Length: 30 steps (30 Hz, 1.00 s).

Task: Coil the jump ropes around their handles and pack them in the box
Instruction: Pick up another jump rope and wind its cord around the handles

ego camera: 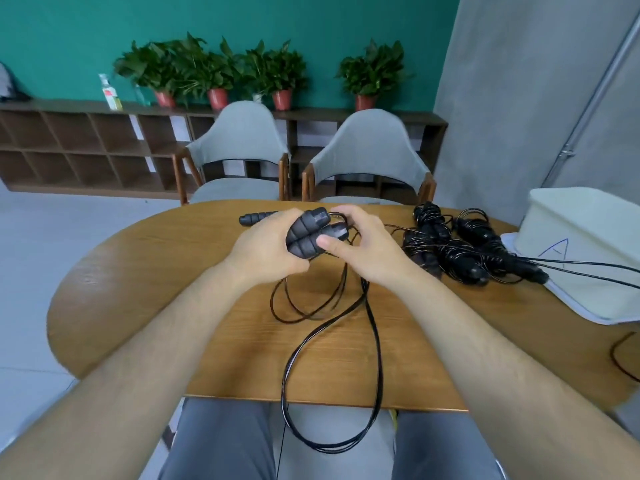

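Light: bright, even and diffuse, from overhead; source out of view.
Shadows: soft and faint, under the forearms [121, 375] on the surface [138, 271].
Glare: pale sheen on the surface's left near edge; thin highlights along the rope [375, 341].
Focus: handles [306, 233] fairly sharp; far plants [207, 67] and shelf [69, 143] soft; slight smear overall.
Distortion: strong wide-angle bowing; surface rim curves, right pipe [595, 98] bends, forearms swell at the near corners.

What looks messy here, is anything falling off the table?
The black rope trails from the handles held by the left hand and right hand, loops over the table and hangs off its near edge above the person's lap. It is not coiled yet, unlike the wound bundles beside the white box.
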Available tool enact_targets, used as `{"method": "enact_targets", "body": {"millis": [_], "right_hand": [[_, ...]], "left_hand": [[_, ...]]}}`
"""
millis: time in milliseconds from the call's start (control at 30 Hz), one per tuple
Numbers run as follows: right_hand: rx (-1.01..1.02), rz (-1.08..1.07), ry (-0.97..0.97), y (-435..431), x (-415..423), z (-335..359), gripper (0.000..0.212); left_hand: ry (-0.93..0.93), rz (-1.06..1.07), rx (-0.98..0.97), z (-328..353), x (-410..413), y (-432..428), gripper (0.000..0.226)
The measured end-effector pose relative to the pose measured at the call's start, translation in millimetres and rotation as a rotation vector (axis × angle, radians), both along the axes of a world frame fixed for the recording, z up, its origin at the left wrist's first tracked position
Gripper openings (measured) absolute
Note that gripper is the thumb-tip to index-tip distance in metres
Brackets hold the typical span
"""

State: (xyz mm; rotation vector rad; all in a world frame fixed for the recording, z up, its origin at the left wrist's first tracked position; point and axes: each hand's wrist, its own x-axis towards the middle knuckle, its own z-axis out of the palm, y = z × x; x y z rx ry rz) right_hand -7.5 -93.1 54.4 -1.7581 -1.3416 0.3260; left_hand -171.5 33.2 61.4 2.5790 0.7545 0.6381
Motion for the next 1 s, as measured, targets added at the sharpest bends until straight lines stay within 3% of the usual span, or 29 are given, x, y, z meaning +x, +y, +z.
{"method": "enact_targets", "body": {"millis": [100, 167, 267, 400, 600, 833, 1000], "right_hand": [[-0.007, 0.053, -0.026, 4, -7, 1, 0.022], [-0.028, 0.063, -0.038, 6, -12, 5, 0.015], [-0.034, 0.045, -0.043, 7, -12, 8, 0.019], [0.028, 0.166, 0.176, 3, -5, 15, 0.026], [0.052, 0.255, 0.367, -5, 6, 19, 0.02], [0.004, 0.201, 0.313, -11, 8, 30, 0.02], [-0.061, 0.189, 0.228, -15, 15, 34, 0.023]], "left_hand": [[0.037, 0.024, 0.116, 5, -11, 8, 0.061], [0.059, 0.062, 0.179, 9, -20, 13, 0.074], [0.082, 0.118, 0.235, 13, -29, 18, 0.078], [0.021, 0.094, 0.184, 13, -39, 23, 0.065], [-0.013, -0.006, 0.223, 20, -46, 31, 0.085], [-0.009, -0.094, 0.338, 29, -54, 45, 0.086], [-0.092, 0.004, 0.422, 37, -62, 53, 0.086]]}}
